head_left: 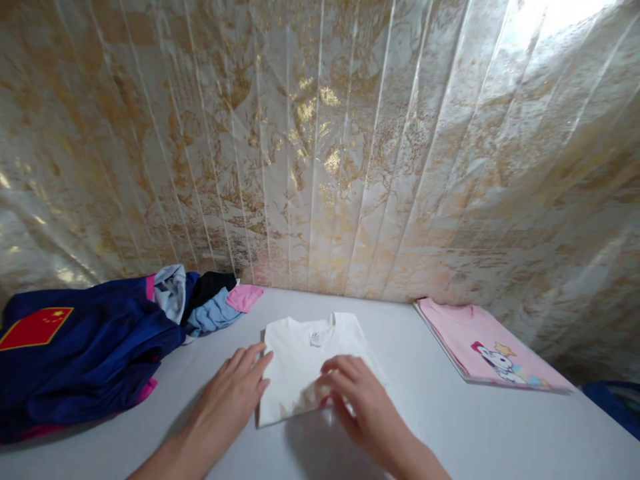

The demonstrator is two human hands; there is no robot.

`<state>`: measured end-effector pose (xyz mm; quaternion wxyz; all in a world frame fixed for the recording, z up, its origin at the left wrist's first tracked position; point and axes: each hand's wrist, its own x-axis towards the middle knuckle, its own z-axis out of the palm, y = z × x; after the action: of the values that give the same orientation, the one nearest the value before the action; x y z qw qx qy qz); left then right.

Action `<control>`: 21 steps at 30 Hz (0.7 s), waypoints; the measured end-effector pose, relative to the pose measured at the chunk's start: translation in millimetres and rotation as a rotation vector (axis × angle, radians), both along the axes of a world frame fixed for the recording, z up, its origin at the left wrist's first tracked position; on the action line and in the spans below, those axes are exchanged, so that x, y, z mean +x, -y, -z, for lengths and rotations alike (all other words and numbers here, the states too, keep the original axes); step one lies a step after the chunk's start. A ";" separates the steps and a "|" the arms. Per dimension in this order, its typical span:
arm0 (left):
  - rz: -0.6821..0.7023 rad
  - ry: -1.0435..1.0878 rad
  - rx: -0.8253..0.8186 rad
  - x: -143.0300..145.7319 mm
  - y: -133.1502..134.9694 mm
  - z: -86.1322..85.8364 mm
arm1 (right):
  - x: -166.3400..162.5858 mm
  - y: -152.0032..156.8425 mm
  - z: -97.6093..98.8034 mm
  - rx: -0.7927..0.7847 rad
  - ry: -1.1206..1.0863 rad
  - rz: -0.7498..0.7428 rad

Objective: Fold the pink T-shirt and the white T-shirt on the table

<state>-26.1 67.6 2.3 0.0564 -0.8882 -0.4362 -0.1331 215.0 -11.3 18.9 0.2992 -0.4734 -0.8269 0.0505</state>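
A white T-shirt [295, 363] lies folded into a rough rectangle on the pale table, its neckline and inner label facing the far side. At its left edge rests my left hand [233, 383], fingers stretched out and slightly apart, touching the side of the fold. My right hand [363, 403] is over the shirt's lower right part, its fingers bent and apart with nothing seen held in them. A small reddish patch shows beside those fingers, too small to make out. The shirt's lower right corner is hidden behind this hand.
On the left lies a heap of loose clothes, with a navy garment [100, 360] bearing a red flag patch and a pink cloth [244, 297]. A folded pink shirt [480, 340] with a cartoon print lies at right. Gold-patterned sheeting [320, 147] hangs behind the table [425, 413].
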 end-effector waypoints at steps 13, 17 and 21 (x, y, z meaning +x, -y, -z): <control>0.190 0.005 -0.189 33.8 -67.9 2.8 | 14.7 6.1 -11.6 -0.420 0.057 0.032; 0.180 0.023 -0.170 63.9 -52.4 -8.1 | 10.7 2.6 -9.0 -0.276 0.007 0.082; 0.070 -0.011 -0.249 82.7 -10.7 -0.4 | 41.3 -13.2 12.1 -0.212 -0.041 0.469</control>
<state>56.6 78.3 2.7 -0.0565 -0.9038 -0.4177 -0.0748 256.2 1.9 6.8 0.2682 -0.6799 -0.6783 0.0759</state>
